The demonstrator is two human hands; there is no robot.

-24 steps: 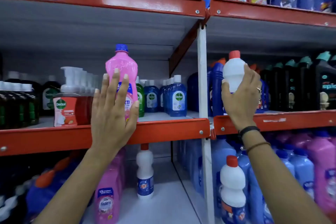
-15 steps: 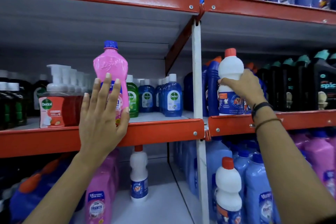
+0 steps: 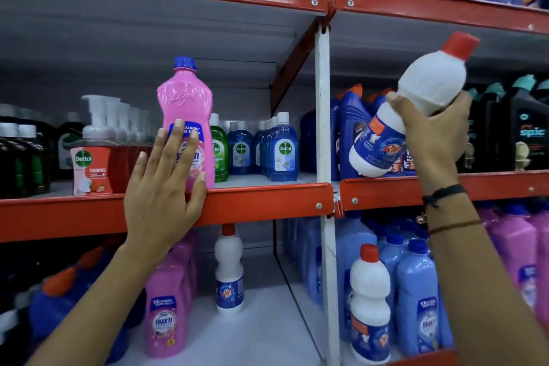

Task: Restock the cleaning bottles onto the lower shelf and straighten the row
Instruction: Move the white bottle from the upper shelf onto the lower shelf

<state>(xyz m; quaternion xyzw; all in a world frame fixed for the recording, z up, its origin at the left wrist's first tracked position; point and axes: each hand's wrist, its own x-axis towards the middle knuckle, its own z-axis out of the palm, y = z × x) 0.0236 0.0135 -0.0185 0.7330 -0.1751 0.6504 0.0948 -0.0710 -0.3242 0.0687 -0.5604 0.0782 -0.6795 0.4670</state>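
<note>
A tall pink bottle [image 3: 185, 104] with a blue cap stands upright at the front edge of the middle shelf [image 3: 261, 202]. My left hand [image 3: 165, 184] lies flat against its label, fingers spread, palm over the red shelf rim. My right hand [image 3: 435, 134] grips a white bottle with a red cap [image 3: 427, 86], tilted with its cap up to the right and its base just above the right bay's shelf edge. On the lower shelf [image 3: 267, 324] stand a white bottle [image 3: 228, 270], a row of pink bottles [image 3: 166, 315] and another white bottle [image 3: 370, 300].
Foaming pump dispensers [image 3: 92, 157], green and blue antiseptic bottles [image 3: 282, 148] fill the middle shelf. Dark blue bottles [image 3: 350, 131] and black bottles [image 3: 528, 128] stand in the right bay. A white upright post [image 3: 323, 116] divides the bays. Light blue bottles [image 3: 416, 297] crowd the lower right.
My right hand has lifted the white bottle off the right bay's shelf and tipped it to the right. My left hand stays against the pink bottle.
</note>
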